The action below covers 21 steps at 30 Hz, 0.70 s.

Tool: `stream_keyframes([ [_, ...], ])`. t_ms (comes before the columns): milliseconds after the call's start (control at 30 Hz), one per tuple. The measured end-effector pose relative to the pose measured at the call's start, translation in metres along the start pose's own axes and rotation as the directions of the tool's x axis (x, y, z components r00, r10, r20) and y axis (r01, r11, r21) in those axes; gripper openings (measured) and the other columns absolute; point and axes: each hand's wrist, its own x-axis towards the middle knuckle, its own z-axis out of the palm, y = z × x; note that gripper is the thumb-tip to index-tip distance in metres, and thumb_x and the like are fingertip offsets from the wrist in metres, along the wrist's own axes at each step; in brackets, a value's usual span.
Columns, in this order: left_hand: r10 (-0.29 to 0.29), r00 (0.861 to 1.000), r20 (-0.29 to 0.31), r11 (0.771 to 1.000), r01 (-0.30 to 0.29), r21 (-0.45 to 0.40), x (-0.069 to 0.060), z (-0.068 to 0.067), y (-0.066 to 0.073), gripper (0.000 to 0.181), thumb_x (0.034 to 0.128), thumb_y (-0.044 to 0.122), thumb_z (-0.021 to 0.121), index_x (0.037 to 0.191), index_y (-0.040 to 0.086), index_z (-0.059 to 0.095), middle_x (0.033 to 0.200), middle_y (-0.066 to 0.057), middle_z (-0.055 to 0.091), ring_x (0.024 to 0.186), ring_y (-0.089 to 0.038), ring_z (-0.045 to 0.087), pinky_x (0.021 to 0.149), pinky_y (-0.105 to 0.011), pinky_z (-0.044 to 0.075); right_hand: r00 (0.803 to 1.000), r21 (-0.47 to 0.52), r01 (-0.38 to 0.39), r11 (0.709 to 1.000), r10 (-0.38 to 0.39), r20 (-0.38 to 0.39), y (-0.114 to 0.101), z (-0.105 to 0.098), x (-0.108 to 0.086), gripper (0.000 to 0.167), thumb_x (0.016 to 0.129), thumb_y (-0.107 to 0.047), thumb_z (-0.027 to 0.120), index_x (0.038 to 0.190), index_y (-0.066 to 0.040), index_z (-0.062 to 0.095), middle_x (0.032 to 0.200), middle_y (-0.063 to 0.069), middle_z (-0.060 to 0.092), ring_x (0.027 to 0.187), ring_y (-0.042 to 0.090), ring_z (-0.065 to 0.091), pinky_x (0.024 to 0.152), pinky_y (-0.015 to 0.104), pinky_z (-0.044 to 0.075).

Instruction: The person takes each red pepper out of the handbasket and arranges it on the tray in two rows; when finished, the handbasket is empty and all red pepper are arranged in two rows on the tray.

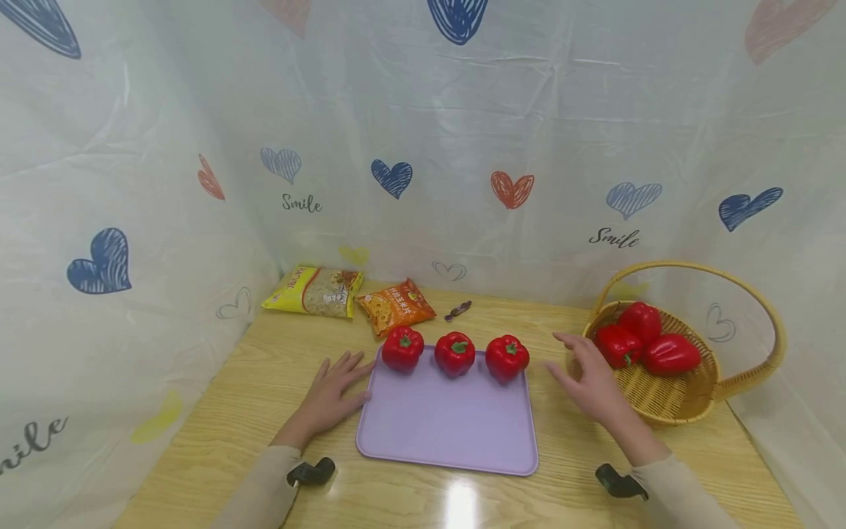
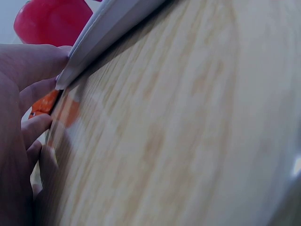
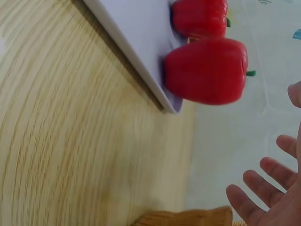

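On the tabletop (image 1: 264, 382) before us lies a lilac tray (image 1: 449, 426). Our left hand (image 1: 335, 393) rests at its left side, fingers spread and thumb against the rim, grasping nothing. Our right hand (image 1: 595, 382) is raised between tray and basket, fingers loosely parted, also free of any load. Along the tray's far edge sit three red peppers (image 1: 454, 354) in a row. To the right, a wicker basket (image 1: 661, 393) holds three more red pieces (image 1: 673, 355).

We judge this to be a pause between placements, perhaps midway through laying peppers out. If so, the next move calls for our right hand to close round a piece in the basket and clear its rim, while our left steadies the tray.

Farther back lie a yellow packet (image 1: 324, 292), an orange packet (image 1: 399, 307) and a wrapped candy (image 1: 458, 311), before a heart-printed sheet (image 1: 449, 110).
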Motion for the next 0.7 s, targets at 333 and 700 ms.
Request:
stream_keyframes([
  [333,0.000,1.000,-0.001,1.000,0.000,0.010,0.000,0.001,-0.001,0.057,0.0967,0.038,0.066,0.149,0.018,0.054,0.160,-0.016,0.039,0.151,-0.042,0.024,0.121,-0.064,0.000,0.999,-0.082,-0.022,0.996,0.019,-0.034,0.015,-0.027,-0.006,0.055,0.097,-0.028,0.070,0.143,-0.003,0.051,0.141,0.022,0.051,0.122,0.041,0.054,0.095,0.063,0.050],
  [700,0.002,1.000,-0.007,1.000,-0.002,0.017,0.000,0.001,-0.001,0.057,0.0967,0.038,0.066,0.149,0.018,0.055,0.159,-0.016,0.040,0.151,-0.042,0.025,0.121,-0.065,0.001,0.993,-0.132,-0.114,0.985,0.113,-0.011,0.033,-0.050,-0.009,0.061,0.095,-0.030,0.073,0.144,-0.002,0.050,0.145,0.028,0.044,0.122,0.049,0.050,0.092,0.071,0.047],
])
